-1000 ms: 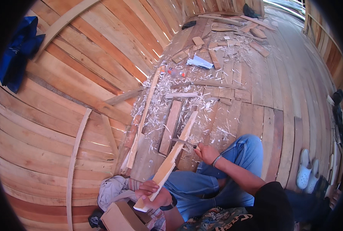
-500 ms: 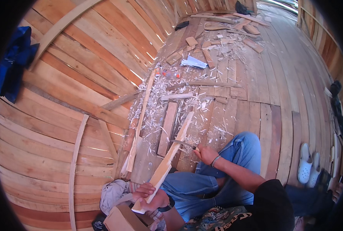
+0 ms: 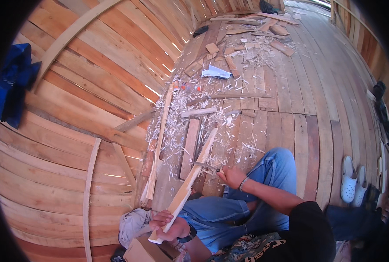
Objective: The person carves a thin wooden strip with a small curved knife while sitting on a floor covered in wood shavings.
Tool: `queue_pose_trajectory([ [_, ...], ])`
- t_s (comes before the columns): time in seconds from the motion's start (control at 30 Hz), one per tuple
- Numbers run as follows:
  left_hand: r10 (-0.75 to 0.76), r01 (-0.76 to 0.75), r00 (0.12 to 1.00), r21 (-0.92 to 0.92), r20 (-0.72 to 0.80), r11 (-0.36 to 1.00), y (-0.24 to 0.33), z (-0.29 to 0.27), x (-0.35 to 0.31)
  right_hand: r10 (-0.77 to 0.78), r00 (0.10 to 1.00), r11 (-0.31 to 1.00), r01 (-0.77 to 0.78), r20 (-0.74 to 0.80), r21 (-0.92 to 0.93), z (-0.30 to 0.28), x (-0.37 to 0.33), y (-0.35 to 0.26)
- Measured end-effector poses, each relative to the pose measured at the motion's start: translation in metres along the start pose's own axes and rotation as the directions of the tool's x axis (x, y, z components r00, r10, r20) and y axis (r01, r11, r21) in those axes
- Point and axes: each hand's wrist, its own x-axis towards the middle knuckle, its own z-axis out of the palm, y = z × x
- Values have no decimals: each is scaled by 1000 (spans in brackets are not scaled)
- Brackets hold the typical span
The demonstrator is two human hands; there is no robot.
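Observation:
A long pale strip of wood (image 3: 180, 198) slants up and away from my lap, with a stepped, rough-cut edge. My left hand (image 3: 170, 226) is closed around its near end. In my right hand (image 3: 233, 177) is a knife (image 3: 207, 166), gripped by the handle. Its thin blade lies across the strip's upper half, touching or very close to the wood. The strip's far end rises over the floor, free of either hand. My bent legs in blue jeans (image 3: 264, 174) are beneath and beside the work.
Wood shavings (image 3: 172, 118) litter the floor ahead. A reddish board (image 3: 189, 148) and a long batten (image 3: 161, 144) lie left of the strip. Offcuts (image 3: 234, 65) are scattered farther off. A cardboard box (image 3: 142, 251) sits by my left arm; pale clogs (image 3: 348, 179) stand at right.
The view has turned slightly. Both hands keep their grips, and the knife blade stays across the strip with only a small shift.

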Motion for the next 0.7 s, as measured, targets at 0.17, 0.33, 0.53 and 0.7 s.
queue_pose_trajectory([
  [0.17, 10, -7, 999, -45, 53, 999, 4, -13, -3, -18, 1000, 999, 19, -6, 43, 5, -7, 11],
  [0.33, -20, 20, 1000, -53, 9, 998, 8, -23, 4, -169, 985, 982, 170, -26, 80, -10, -21, -31],
  [0.53, -51, 51, 999, -49, 7, 998, 6, -35, 15, -132, 991, 990, 132, -3, 44, -2, -9, -26],
  [0.7, -86, 86, 996, -31, 14, 996, 5, -31, 3, 30, 999, 1000, -30, 29, 0, 17, 4, 14],
])
